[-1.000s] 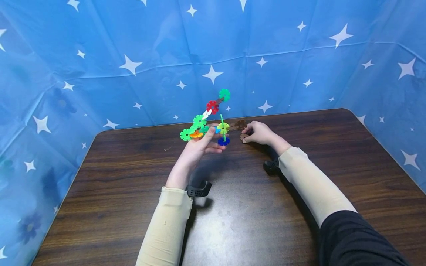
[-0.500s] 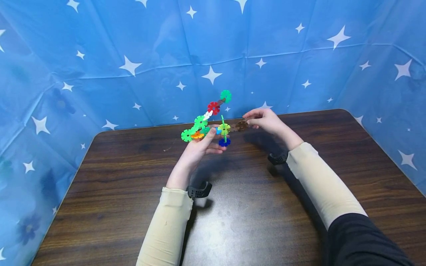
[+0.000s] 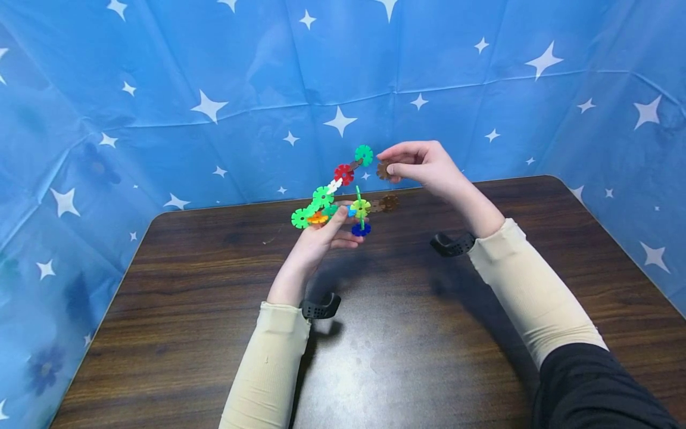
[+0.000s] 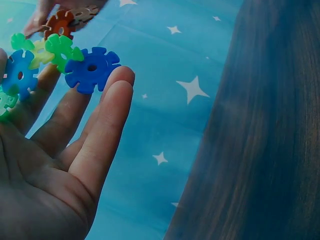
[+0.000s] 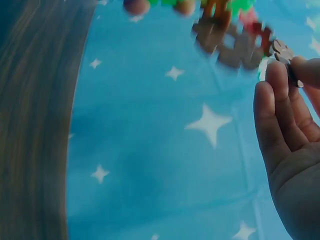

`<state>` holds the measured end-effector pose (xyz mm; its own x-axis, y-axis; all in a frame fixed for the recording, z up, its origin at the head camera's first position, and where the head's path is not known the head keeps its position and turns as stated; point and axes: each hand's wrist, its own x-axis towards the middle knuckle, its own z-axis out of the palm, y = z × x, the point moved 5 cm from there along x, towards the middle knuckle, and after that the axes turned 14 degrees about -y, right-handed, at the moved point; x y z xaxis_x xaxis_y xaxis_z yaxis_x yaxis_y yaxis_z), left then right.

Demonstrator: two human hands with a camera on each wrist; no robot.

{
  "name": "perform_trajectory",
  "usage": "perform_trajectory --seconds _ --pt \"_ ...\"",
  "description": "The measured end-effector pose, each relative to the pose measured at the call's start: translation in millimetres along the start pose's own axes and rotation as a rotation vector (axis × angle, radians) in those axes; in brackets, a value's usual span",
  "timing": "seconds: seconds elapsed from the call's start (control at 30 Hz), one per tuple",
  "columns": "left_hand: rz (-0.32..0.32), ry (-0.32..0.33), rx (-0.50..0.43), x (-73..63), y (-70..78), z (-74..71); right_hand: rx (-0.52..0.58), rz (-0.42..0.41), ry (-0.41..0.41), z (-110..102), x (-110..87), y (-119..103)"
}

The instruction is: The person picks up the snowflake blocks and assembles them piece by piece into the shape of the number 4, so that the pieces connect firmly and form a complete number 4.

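Note:
My left hand (image 3: 316, 238) holds a chain of interlocking snowflake discs up over the table, thumb on top and fingers beneath. From its left green discs (image 3: 323, 196) rise a white disc (image 3: 334, 185), a red disc (image 3: 344, 174) and a green end disc (image 3: 364, 155). On the right are a yellow disc (image 3: 362, 207), brown discs (image 3: 390, 203) and a dark blue disc (image 4: 93, 69) near my fingertips. My right hand (image 3: 431, 168) pinches a brown snowflake disc (image 3: 383, 170) between thumb and fingers, just right of the green end disc. In the right wrist view the pinched disc appears edge-on.
A dark wood-grain table (image 3: 364, 333) lies under both forearms. Behind it hangs a blue curtain (image 3: 257, 119) with white stars, close to the table's back edge. Each wrist wears a black band (image 3: 452, 244).
My right hand has risen from beside the lower brown discs to the chain's upper end, carrying the pinched brown disc. The left hand and its chain have barely moved.

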<state>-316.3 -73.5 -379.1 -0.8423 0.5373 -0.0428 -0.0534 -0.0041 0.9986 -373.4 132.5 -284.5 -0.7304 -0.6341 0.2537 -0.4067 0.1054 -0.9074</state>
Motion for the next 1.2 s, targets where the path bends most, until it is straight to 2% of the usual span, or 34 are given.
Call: perform_trajectory --seconds 0.23,0.37,0.6,0.8,0.97,1.07,1.2 --pt "0.031 -0.029 -0.011 0.7 0.7 1.4 -0.075 -0.064 -0.031 22 6.2 -18" --pt "0.012 -0.02 0.003 -0.1 -0.5 1.1 -0.117 -0.082 -0.022 30 9.4 -21" --pt "0.018 -0.03 0.006 0.4 -0.7 0.9 -0.181 -0.093 -0.017 36 11.4 -22" --pt "-0.004 -0.021 0.011 0.3 -1.1 0.5 -0.307 -0.085 -0.017 39 12.2 -22" --pt "-0.02 -0.011 0.016 0.2 -2.0 -0.3 -0.414 -0.125 -0.015 42 9.8 -25" --pt "-0.031 -0.002 0.02 0.1 -2.8 -1.0 -0.452 -0.16 -0.034 45 6.3 -24" --pt "0.006 -0.004 -0.006 -0.5 -1.2 -2.6 -0.442 -0.187 -0.105 51 2.9 -19"
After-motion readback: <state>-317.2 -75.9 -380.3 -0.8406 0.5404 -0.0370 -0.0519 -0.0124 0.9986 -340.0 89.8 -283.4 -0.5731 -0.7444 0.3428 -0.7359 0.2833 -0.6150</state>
